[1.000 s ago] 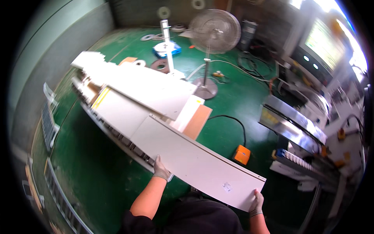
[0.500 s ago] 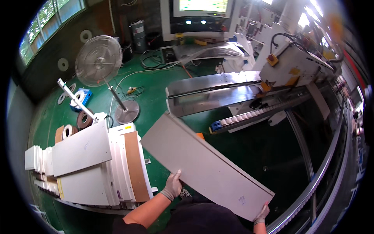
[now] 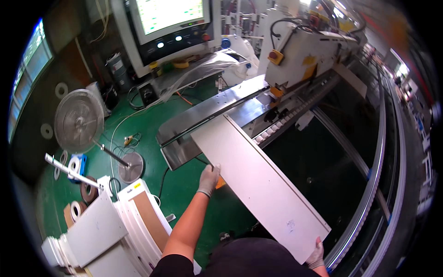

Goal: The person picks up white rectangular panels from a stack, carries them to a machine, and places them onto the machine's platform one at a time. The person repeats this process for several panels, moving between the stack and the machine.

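a long flat white board (image 3: 258, 184) is held in the air by two gloved hands. the left hand (image 3: 208, 179) wears a light grey glove and grips the long left edge of the board, fingers curled over the edge near the middle. the right hand (image 3: 316, 255) holds the near corner of the board at the bottom. only part of that hand shows, so it looks closed on the corner, but the fingers are hard to see.

the far end of the board rests on or just over the shiny grey metal table (image 3: 207, 120) of a big white and grey machine (image 3: 309, 51). a row of small white rollers (image 3: 281, 124) runs along the machine just beside the board's right side. the board tilts from the machine down toward the person.

behind the metal table stands a white box with a bright green and white screen (image 3: 173, 18). on the green floor (image 3: 184, 194) to the left stands a round grey fan on a pole (image 3: 79, 121). lower left is a stack of white boards (image 3: 101, 231), one with a brown face. some rolls of tape (image 3: 74, 210) lie near the stack. a curved silver rail (image 3: 374, 184) bends along the right side.
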`<state>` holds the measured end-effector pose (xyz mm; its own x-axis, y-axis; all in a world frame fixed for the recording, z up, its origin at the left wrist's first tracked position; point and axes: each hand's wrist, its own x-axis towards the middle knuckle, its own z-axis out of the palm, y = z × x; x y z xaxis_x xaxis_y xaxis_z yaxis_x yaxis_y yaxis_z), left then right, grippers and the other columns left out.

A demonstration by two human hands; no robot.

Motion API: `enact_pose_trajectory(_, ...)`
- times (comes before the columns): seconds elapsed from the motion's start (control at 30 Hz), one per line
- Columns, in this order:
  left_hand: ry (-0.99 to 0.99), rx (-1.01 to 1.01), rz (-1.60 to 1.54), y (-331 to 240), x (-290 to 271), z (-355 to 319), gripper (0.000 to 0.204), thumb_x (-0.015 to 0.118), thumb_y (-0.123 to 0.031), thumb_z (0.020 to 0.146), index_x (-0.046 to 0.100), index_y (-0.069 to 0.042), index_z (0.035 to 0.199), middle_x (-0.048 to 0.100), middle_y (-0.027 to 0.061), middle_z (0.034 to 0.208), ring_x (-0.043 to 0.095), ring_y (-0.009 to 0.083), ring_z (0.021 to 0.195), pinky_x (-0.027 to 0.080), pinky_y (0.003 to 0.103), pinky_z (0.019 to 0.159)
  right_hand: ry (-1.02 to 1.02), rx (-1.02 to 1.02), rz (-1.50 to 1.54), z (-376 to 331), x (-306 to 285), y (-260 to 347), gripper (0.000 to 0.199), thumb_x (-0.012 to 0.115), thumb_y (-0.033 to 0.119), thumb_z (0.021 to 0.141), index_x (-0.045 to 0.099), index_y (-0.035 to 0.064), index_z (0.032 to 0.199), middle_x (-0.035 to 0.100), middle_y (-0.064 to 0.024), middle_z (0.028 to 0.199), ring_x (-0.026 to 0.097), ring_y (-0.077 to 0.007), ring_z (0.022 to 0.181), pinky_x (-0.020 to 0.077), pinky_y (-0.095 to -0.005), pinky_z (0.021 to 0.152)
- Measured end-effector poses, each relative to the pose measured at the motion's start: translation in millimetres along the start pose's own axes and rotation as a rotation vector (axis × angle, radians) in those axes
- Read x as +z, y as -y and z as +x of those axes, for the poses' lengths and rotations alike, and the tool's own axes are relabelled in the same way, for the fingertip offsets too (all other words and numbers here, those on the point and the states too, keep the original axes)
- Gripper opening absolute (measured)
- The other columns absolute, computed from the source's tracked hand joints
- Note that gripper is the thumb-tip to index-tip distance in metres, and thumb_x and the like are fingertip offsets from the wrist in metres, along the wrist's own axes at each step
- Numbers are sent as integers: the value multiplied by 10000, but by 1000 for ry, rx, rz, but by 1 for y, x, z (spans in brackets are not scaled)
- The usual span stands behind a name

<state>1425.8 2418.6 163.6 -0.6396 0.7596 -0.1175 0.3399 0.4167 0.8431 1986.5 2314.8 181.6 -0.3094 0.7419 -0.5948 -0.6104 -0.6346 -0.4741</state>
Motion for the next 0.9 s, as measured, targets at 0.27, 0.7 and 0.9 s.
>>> enact_pose_trajectory(0.27, 65, 91, 41, 16, 13, 79, 554, 456, -427, 1052, 655, 47, 845, 656, 293, 892, 612, 461, 857, 472, 494, 753, -103, -24, 30, 52, 25, 26, 705, 508, 549, 985, 441, 49, 1477, 533, -168, 1453, 509, -387, 1322, 397, -533, 1124)
enact_pose_trajectory(0.7, 274, -113, -134, -83, 103, 141, 592, 476, -472, 1065, 567, 25, 757, 584, 100, 715, 447, 204, 687, 432, 366, 691, -393, 30, 41, 140, 66, 166, 695, 523, 587, 964, 468, 107, 1463, 540, -116, 1432, 502, -348, 1310, 405, -505, 1101)
enact_pose_trajectory(0.9, 291, -375, -221, -122, 155, 163, 448, 527, -384, 1065, 600, -14, 823, 624, 42, 755, 565, 141, 696, 512, 317, 681, -527, 38, -1, 183, 66, 236, 689, 524, 570, 969, 464, 98, 1467, 532, -129, 1441, 496, -348, 1319, 400, -498, 1111)
